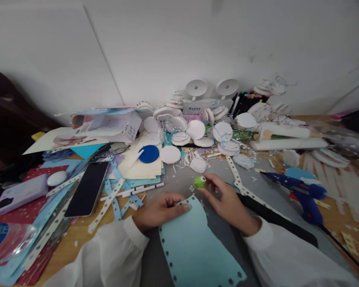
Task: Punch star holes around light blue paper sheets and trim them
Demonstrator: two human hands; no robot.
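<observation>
A sheet of light blue paper (194, 239) with star-shaped holes along its edges lies before me on the grey mat. My left hand (167, 209) is closed on its top left edge, the thumb flat on top. Between the thumb and fingers of my right hand (225, 199) is a small green craft punch (199, 182) with a pale top, just beyond the paper's upper corner. The underside of the punch is hidden. Tiny white paper bits are scattered around it.
Several white paper discs (170, 154) crowd the back. A blue glue gun (302, 191) lies right, beside a long black object (278, 219). On the left are a phone (88, 189), star-punched strips (107, 205) and stacked papers. A blue disc (148, 154) and a two-lamp light (208, 105) stand farther back.
</observation>
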